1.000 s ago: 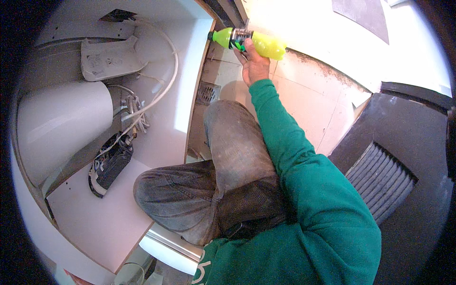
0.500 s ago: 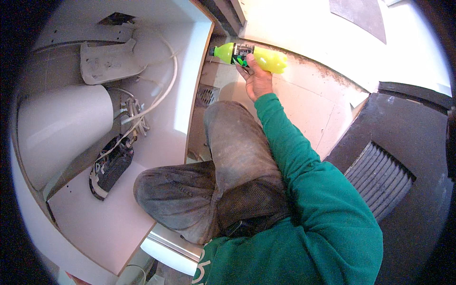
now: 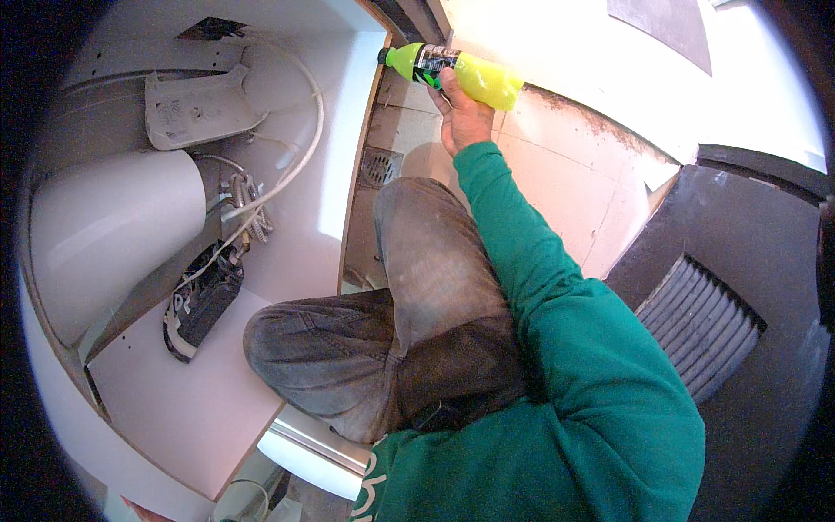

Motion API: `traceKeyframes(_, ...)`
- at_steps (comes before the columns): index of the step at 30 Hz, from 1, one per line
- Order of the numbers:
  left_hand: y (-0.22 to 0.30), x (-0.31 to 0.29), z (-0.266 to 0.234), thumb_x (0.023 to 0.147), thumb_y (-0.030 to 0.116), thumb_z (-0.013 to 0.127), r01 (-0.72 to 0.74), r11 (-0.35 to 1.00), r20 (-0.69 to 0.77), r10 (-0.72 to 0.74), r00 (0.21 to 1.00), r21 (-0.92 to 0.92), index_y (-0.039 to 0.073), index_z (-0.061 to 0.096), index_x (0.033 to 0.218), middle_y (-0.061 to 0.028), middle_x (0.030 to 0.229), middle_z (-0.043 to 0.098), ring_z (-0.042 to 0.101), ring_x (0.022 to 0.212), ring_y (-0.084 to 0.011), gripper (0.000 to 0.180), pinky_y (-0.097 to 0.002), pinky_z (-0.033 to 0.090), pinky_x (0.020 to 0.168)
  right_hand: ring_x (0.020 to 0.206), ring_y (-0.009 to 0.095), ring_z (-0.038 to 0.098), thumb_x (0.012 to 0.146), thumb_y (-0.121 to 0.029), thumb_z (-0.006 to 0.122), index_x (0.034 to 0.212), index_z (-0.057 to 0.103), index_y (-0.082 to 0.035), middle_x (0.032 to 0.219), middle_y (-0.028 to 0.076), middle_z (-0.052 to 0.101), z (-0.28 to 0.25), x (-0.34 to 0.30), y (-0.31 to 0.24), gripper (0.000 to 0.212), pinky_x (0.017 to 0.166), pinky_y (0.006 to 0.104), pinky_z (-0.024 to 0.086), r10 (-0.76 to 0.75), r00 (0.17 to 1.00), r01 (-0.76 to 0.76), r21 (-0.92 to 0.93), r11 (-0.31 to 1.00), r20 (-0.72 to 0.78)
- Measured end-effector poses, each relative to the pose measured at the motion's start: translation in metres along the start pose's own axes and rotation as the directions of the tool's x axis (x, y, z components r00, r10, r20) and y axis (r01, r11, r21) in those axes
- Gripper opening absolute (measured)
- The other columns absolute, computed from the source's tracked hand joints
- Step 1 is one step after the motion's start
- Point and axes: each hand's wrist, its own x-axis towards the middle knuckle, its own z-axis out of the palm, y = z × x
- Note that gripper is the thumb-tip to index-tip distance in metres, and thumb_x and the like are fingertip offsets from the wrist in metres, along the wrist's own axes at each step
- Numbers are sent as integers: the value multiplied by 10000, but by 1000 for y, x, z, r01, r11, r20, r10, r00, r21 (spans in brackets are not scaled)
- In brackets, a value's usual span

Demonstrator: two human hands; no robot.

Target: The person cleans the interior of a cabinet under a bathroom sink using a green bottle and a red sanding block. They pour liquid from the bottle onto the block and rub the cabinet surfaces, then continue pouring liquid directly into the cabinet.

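My right hand [image 3: 468, 116] is wrapped around the middle of a bright yellow-green plastic bottle [image 3: 487, 82] with a black cap and a dark label. The bottle lies nearly level in the air, its cap toward the white cabinet panel on the left and slightly higher than its base. Part of the label is hidden behind my fingers. My right arm, in a green sleeve [image 3: 535, 235], stretches forward past my bent knee. Nowhere in the picture does my left hand show.
Left of my legs stands an open white cabinet [image 3: 183, 409]. Inside are a large white cylinder [image 3: 117, 230], a pale plastic cover [image 3: 196, 109], looped hoses [image 3: 309, 157] and a black device [image 3: 204, 309]. A floor drain [image 3: 380, 165] lies ahead; a dark louvred door [image 3: 700, 326] is on the right.
My right hand has carried the bottle a little farther forward and slightly to the left. The bottle is now more tilted, its cap end raised in the picture.
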Motion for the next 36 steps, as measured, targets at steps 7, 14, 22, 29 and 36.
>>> traceKeyframes(7,-3,-2,-4,1034,398,488,3,1000,-2,-3,1000,13,28,548,1360,-189,1328,598,600,1192,-340,496,-454,527,946,1102,229,636,887,-74,736,1234,568,-90,1213,72,636,-24,-45,-5,386,966,439,554,237,971,-227,-223,948,19)
traceKeyframes(14,-3,2,1,1034,394,493,-19,1000,7,19,1000,15,31,552,1359,-189,1324,603,603,1191,-340,490,-451,529,942,1064,219,645,901,-73,724,1211,578,-98,1184,66,636,-4,29,-9,344,934,404,581,-3,1000,4,33,999,-19)
traceKeyframes(22,-12,4,5,1034,389,500,-35,999,6,35,999,19,35,556,1357,-189,1321,609,606,1190,-340,483,-449,531,939,1087,230,644,901,-104,734,1221,562,-84,1197,68,633,-10,25,-7,364,959,418,568,90,990,-85,-49,995,105)
traceKeyframes(29,-16,2,-7,1034,385,506,-232,952,19,233,972,198,37,560,1356,-190,1317,614,608,1189,-340,476,-447,533,935,1106,218,629,936,-165,698,1263,534,-100,1210,63,628,-34,-33,-22,371,985,420,549,295,948,-260,-235,936,124)
traceKeyframes(36,58,-29,9,1051,424,410,82,986,-115,-99,988,-146,40,527,1382,-191,1309,615,653,1082,-353,520,-462,586,833,1001,233,643,908,-364,731,1174,598,-58,1080,98,645,-16,-40,-83,427,930,387,567,267,959,-261,71,963,-93)
